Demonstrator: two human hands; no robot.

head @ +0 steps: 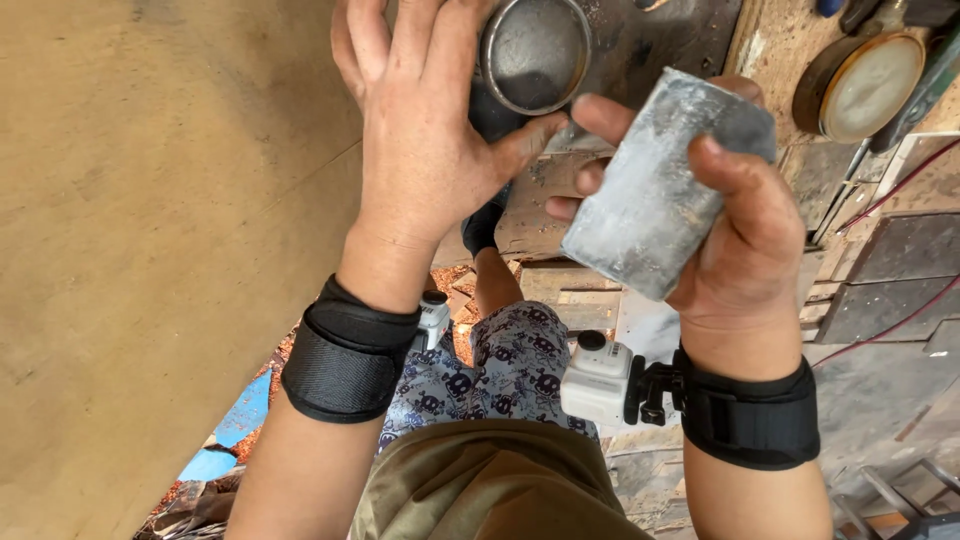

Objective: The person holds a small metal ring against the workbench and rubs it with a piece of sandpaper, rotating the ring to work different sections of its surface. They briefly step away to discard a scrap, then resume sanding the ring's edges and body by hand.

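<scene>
Head view: broad tan tabletop [150, 250] fills left side. Right hand [745, 240] clamps grey metal block [660, 185] between thumb and fingers, held mid-air. Left hand [425, 120] wraps dark metal cup [533, 52], round rim showing, just beside block.

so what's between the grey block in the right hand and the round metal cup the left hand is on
In the head view, only the left hand's thumb lies between the grey block and the round metal cup; the right hand grips the block.
</scene>
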